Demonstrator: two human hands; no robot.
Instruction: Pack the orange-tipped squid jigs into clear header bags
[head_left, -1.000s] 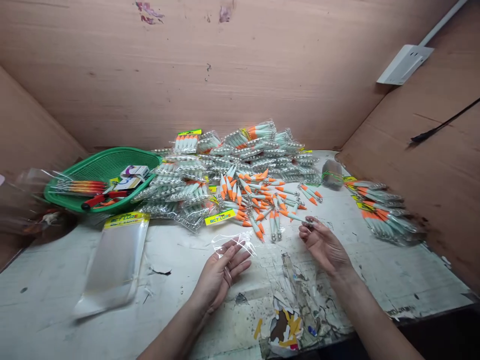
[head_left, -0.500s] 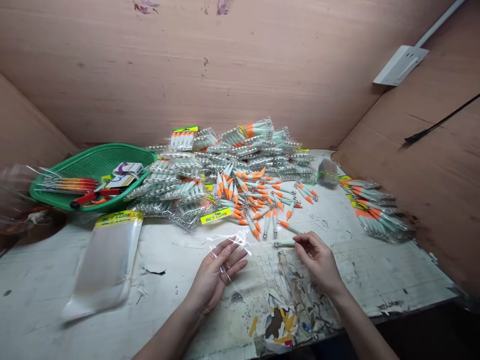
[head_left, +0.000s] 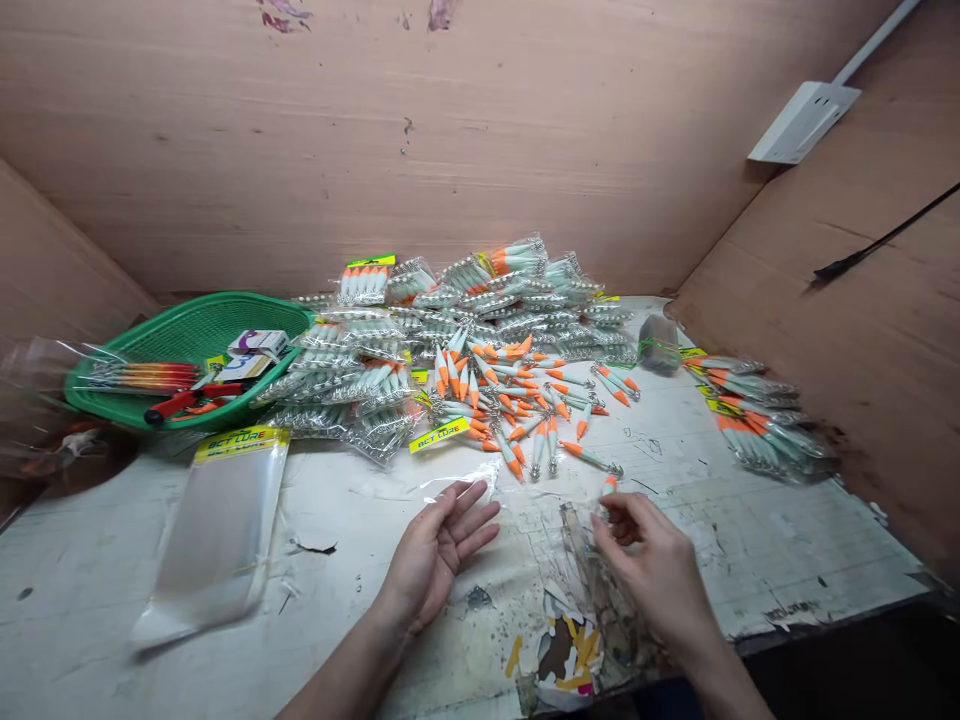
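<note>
Your right hand (head_left: pixel 651 562) now pinches one lure (head_left: pixel 609 484), drawn back from the pile (head_left: pixel 510 385) toward you. Your left hand (head_left: pixel 442 545) stays open, palm up, near the pile, fingertips at a clear bag (head_left: pixel 465 483).

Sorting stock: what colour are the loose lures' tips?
Orange; the lures show best in the head view.

Lures (head_left: pixel 525 395): glossy plastic, metal hooks.
Bags (head_left: pixel 217 520): clear glossy film.
Basket (head_left: pixel 187 330): green plastic mesh.
Walls (head_left: pixel 450 130): matt plywood.
Table (head_left: pixel 750 540): worn, scuffed.
</note>
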